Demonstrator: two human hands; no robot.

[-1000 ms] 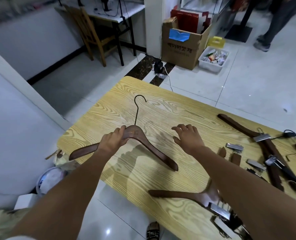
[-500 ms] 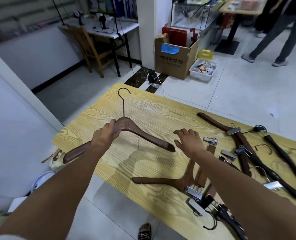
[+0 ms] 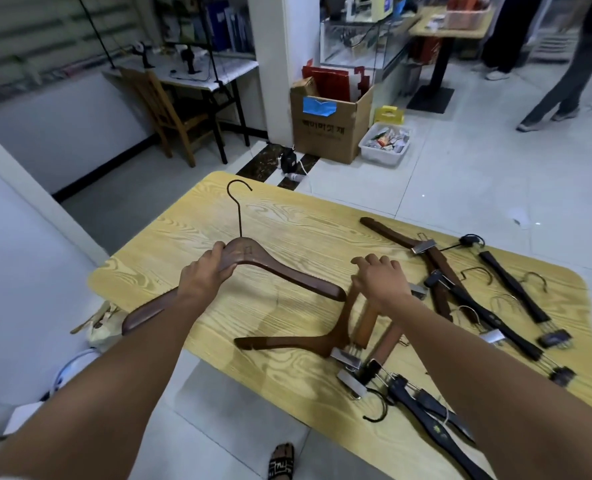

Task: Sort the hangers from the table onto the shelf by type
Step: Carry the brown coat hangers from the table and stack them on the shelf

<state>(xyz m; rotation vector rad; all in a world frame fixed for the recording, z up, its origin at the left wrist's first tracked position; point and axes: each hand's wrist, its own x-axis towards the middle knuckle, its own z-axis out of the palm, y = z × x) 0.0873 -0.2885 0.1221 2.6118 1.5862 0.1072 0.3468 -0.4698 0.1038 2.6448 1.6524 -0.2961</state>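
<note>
Gathering shoulder-type hangers: left hand (image 3: 206, 271) clamps coat hanger (image 3: 287, 275); right hand (image 3: 381, 278) over second hanger (image 3: 287, 342), closure indeterminate; next, secure it.

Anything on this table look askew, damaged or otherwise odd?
Nothing looks damaged. The clip hangers lie criss-crossed in a loose heap on the right side of the table, while the left hand grips one wooden coat hanger.

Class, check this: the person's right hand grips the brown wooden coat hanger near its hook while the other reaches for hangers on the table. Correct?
No: the head view shows the left hand gripping the wooden coat hanger near its hook; the right hand reaches for hangers on the table.
</note>
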